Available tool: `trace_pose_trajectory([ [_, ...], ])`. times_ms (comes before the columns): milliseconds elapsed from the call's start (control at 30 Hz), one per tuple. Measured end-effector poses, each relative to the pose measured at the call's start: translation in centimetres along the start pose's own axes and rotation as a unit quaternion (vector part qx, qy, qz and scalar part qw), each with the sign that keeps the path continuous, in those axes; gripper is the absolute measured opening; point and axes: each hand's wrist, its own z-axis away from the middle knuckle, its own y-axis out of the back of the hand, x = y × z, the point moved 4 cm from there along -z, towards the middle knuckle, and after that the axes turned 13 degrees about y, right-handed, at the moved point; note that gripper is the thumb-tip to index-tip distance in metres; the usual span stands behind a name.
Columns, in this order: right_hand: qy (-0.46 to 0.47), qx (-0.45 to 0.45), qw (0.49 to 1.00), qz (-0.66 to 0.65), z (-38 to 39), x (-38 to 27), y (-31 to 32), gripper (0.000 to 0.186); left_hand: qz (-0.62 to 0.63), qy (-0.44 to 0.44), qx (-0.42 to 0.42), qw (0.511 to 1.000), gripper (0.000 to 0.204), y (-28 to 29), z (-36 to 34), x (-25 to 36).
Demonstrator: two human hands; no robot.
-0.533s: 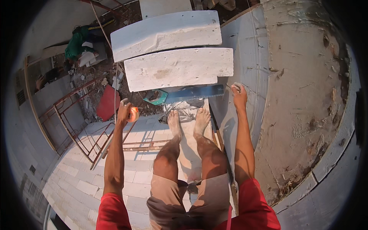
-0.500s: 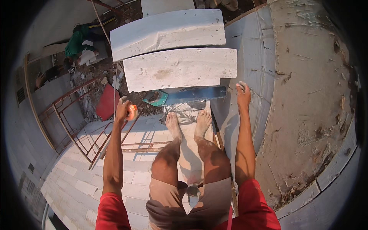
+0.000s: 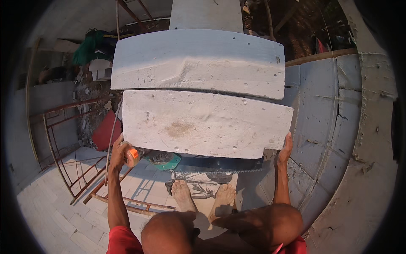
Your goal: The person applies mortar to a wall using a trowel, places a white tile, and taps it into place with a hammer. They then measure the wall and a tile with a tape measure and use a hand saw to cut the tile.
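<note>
My left hand (image 3: pixel 119 154) is closed round a tape measure (image 3: pixel 132 155) with an orange part, and its fingertips meet the lower left corner of the nearer white block (image 3: pixel 203 122). At the notched right end of that block, my right hand (image 3: pixel 285 149) is curled against the edge, some fingers hidden. The block is long, pitted and has a brownish patch. Directly beyond it lies a second white block (image 3: pixel 198 63), parted by a narrow dark gap. Partly under the nearer block is a handsaw (image 3: pixel 211 164) with a green handle and dark toothed blade.
My bare feet (image 3: pixel 224 198) stand just below the saw, beside crumpled sheeting (image 3: pixel 198 186). A rusty metal frame (image 3: pixel 76 156) stands at left above pale paving. A grey block wall (image 3: pixel 317 114) runs along the right. Someone in a green top (image 3: pixel 86 48) is at far left.
I have bent down closer to the blocks, my knees now folded. Both hands have moved forward to the ends of the nearer block, the left still holding the tape measure.
</note>
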Motion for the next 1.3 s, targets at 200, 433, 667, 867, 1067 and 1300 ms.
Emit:
trace_pose_trajectory([
  [200, 0.053, -0.013, 0.998, 0.023, 0.2, -2.5, -1.5, 0.044, 0.018, -0.100, 0.070, 0.992, 0.042, -0.5, 0.8, 0.9],
  [433, 0.110, -0.049, 0.974, 0.194, 1.4, -8.9, 0.1, 0.051, -0.055, -0.124, 0.043, 0.990, 0.042, 3.6, 4.1, 3.6],
  [667, 0.060, -0.130, 0.843, 0.519, -5.3, -15.5, -3.4, 0.075, -0.144, -0.161, 0.056, 0.975, 0.034, 4.2, 2.9, 17.3],
  [867, 0.022, -0.157, 0.817, 0.554, -8.5, -15.6, -5.3, 0.088, -0.282, -0.188, 0.034, 0.940, 0.041, 3.6, -0.8, 21.9],
  [1067, 0.056, -0.078, 0.840, 0.535, -5.1, -14.8, -4.2, 0.091, -0.461, -0.367, 0.070, 0.805, 0.035, 3.2, 0.9, 18.6],
  [1300, 0.094, 0.037, 0.936, 0.337, 1.0, -12.1, -0.9, 0.058, -0.137, -0.229, 0.006, 0.964, 0.030, 4.7, 5.3, 10.3],
])
